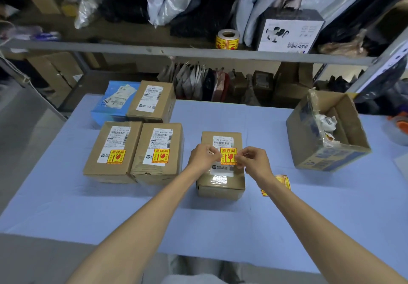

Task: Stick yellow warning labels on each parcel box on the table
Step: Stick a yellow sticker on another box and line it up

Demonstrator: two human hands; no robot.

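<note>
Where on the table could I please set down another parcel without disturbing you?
Bare cloth lies behind the centre parcel, toward the open carton, and along the near-left edge. The left is crowded with four boxes.

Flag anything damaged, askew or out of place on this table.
The open carton at the right edge is battered: torn tape hangs off its rim and crumpled scraps lie inside. Loose yellow labels lie beside the right forearm.

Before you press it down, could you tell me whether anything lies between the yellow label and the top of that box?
Nothing visible does. The left hand and right hand pinch the yellow label by its sides over the box, above its white shipping label.
</note>
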